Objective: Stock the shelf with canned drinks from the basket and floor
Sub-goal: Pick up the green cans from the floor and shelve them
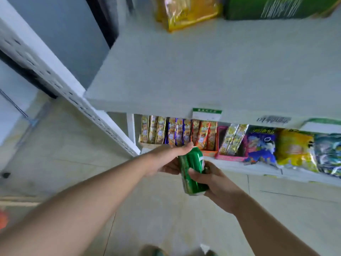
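Fingers of the right hand [214, 182] curl round the lower half of a green can [192, 170], gripping it, while the left hand [166, 160] clasps its upper side. The can is tilted in mid-air, below the bare white shelf [184, 71] and in front of snack packs [177, 132].

Shelf board [203, 71]: white, wide.
Upright [60, 85]: white perforated post, slanting just left of the shelf board.
Wall [60, 34]: grey-blue, beyond the upright, left of the shelf board.
Floor [64, 163]: pale beige tiles below the shelf board.
Light: soft, even.
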Tool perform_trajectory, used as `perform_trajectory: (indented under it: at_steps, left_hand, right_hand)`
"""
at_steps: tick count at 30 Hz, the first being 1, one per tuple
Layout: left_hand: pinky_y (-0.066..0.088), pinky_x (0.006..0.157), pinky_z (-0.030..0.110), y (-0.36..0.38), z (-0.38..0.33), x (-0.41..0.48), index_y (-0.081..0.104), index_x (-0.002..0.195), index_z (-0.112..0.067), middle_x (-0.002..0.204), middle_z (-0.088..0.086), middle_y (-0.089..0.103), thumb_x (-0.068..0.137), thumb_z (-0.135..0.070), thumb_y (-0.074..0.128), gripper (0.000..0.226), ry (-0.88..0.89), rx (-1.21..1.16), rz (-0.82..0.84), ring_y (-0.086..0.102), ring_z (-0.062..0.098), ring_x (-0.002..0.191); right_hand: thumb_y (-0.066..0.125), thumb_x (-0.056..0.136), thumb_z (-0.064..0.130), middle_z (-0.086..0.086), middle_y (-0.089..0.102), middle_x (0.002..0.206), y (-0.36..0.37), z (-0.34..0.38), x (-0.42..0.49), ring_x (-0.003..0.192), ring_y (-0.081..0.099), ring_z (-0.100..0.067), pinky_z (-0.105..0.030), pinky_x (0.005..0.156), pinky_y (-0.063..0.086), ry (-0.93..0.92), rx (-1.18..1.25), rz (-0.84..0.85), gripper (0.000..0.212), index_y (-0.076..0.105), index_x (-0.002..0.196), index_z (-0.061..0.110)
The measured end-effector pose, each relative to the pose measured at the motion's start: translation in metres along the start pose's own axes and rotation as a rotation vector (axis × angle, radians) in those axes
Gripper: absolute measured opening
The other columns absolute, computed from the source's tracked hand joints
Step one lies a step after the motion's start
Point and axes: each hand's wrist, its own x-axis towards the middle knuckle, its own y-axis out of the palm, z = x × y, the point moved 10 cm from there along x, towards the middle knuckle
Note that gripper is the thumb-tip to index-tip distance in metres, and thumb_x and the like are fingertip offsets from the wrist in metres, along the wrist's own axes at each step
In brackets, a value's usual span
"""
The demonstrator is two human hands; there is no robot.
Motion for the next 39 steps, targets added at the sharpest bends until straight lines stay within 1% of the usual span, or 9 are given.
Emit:
perform_trajectory:
  at_steps: [5,10,14,17,25,30,32,36,39]
  left_hand:
    - [0.058,0.085,0.037,-0.007,-0.116,-0.108,0.068,0.107,0.0,0.097,0.02,0.072,0.064,-0.064,0.067,0.077,0.103,0.18,-0.027,0.069,0.026,0.085]
    - [0.058,0.087,0.04,0.0,-0.197,-0.209,0.067,0.104,0.002,0.097,0.019,0.072,0.079,-0.059,0.069,0.066,0.192,0.364,-0.05,0.071,0.028,0.084]
    - [0.06,0.079,0.033,0.009,-0.257,-0.281,0.068,0.104,-0.003,0.099,0.013,0.072,0.079,-0.057,0.069,0.059,0.285,0.519,-0.076,0.072,0.019,0.079]
    - [0.06,0.072,0.029,0.017,-0.305,-0.329,0.066,0.1,-0.008,0.095,0.008,0.069,0.08,-0.06,0.067,0.055,0.367,0.661,-0.106,0.072,0.016,0.074]
    - [0.058,0.067,0.029,0.049,-0.436,-0.437,0.062,0.106,-0.008,0.089,0.004,0.072,0.078,-0.058,0.069,0.057,0.649,0.956,-0.202,0.073,0.019,0.071]
    - [0.049,0.056,0.019,0.077,-0.508,-0.486,0.06,0.105,-0.017,0.086,-0.004,0.066,0.078,-0.052,0.071,0.046,0.763,1.093,-0.204,0.066,0.004,0.063]
    - [0.049,0.058,0.02,0.09,-0.528,-0.498,0.06,0.106,-0.02,0.087,-0.005,0.065,0.077,-0.051,0.073,0.045,0.796,1.107,-0.196,0.067,0.009,0.068]
    - [0.053,0.069,0.024,0.112,-0.565,-0.523,0.058,0.122,-0.026,0.097,-0.003,0.066,0.078,-0.049,0.074,0.052,0.931,1.132,-0.251,0.066,0.006,0.079]
    - [0.048,0.075,0.022,0.123,-0.59,-0.538,0.059,0.127,-0.031,0.109,-0.007,0.067,0.078,-0.051,0.074,0.055,1.035,1.22,-0.407,0.062,0.009,0.09]
  right_hand:
    - [0.091,0.05,0.042,0.007,0.069,0.119,0.04,0.113,-0.084,0.115,0.062,-0.021,-0.056,0.107,0.037,-0.132,-0.162,0.014,0.088,0.05,0.126,0.029]
    - [0.075,0.084,0.014,-0.003,0.07,0.102,0.085,0.203,-0.181,0.089,0.069,-0.007,-0.029,0.088,0.055,-0.249,-0.371,0.065,0.033,0.057,0.112,0.013]
    - [0.079,0.074,0.027,-0.005,0.066,0.122,0.109,0.255,-0.247,0.114,0.063,-0.024,-0.05,0.103,0.046,-0.328,-0.458,0.083,0.066,0.048,0.132,0.019]
    - [0.073,0.083,0.017,-0.004,0.063,0.125,0.116,0.292,-0.29,0.117,0.06,-0.023,-0.047,0.105,0.046,-0.379,-0.497,0.09,0.061,0.044,0.137,0.019]
    - [0.071,0.079,0.026,0.001,0.069,0.118,0.129,0.405,-0.403,0.115,0.064,-0.017,-0.039,0.1,0.049,-0.643,-0.578,0.124,0.051,0.055,0.128,0.028]
    - [0.073,0.08,0.025,0.004,0.073,0.107,0.113,0.462,-0.447,0.107,0.067,-0.019,-0.04,0.096,0.05,-0.801,-0.551,0.063,0.048,0.058,0.125,0.021]
    - [0.075,0.08,0.021,0.007,0.073,0.096,0.105,0.482,-0.466,0.099,0.067,-0.016,-0.034,0.088,0.052,-0.898,-0.536,0.036,0.042,0.061,0.12,0.018]
    - [0.076,0.08,0.02,-0.008,0.071,0.111,0.082,0.52,-0.495,0.105,0.066,-0.022,-0.037,0.091,0.054,-1.1,-0.499,-0.124,0.041,0.063,0.119,0.015]
    - [0.076,0.083,0.016,-0.002,0.071,0.098,0.061,0.542,-0.507,0.09,0.064,-0.009,-0.023,0.076,0.052,-1.207,-0.5,-0.311,0.031,0.065,0.111,0.021]
